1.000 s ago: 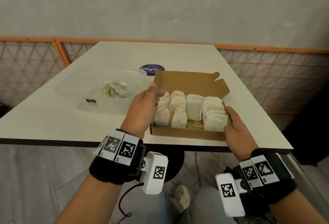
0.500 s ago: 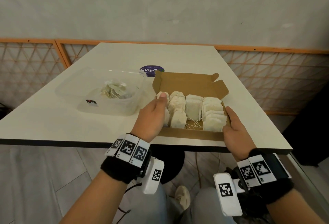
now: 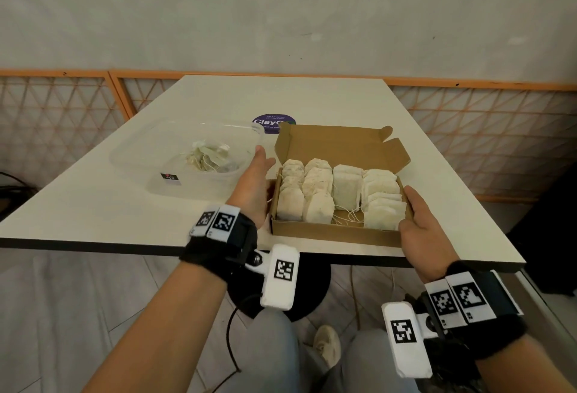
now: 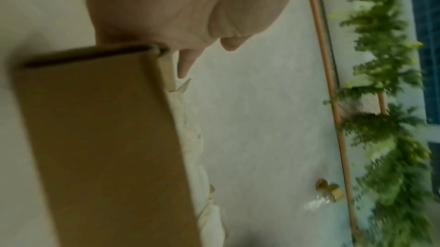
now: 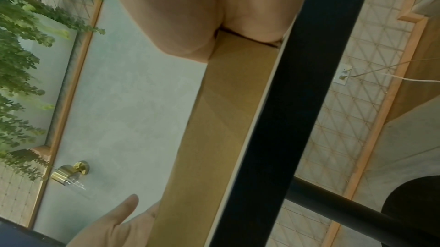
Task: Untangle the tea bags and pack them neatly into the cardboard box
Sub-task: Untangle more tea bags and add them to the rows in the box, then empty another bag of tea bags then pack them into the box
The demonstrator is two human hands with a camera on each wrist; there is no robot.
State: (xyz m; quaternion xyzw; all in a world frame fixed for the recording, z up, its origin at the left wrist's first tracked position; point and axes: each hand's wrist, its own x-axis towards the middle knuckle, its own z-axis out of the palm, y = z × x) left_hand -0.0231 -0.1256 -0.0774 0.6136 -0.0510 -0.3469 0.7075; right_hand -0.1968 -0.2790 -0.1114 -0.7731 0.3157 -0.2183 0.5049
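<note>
The open cardboard box (image 3: pixel 331 231) stands near the table's front edge, its lid folded back. Rows of white tea bags (image 3: pixel 343 192) fill it, some strings loose near the front. My left hand (image 3: pixel 253 183) lies flat against the outside of the left wall, fingers straight. My right hand (image 3: pixel 418 220) holds the right wall with the thumb along the rim; its fingers are hidden. The left wrist view shows the palm (image 4: pixel 178 6) against the box (image 4: pixel 100 138). In the right wrist view the right hand (image 5: pixel 178 6) is on the box's end (image 5: pixel 214 138).
A clear plastic container (image 3: pixel 131 155) left of the box holds a small tangled heap of tea bags (image 3: pixel 209 158). A purple round sticker (image 3: pixel 273 122) lies behind the box. The white table (image 3: pixel 93 214) ends just in front of the box; orange lattice panels line the wall.
My left hand has come off the tea bags in the left row and now lies outside the left wall. The right hand and the box have stayed put.
</note>
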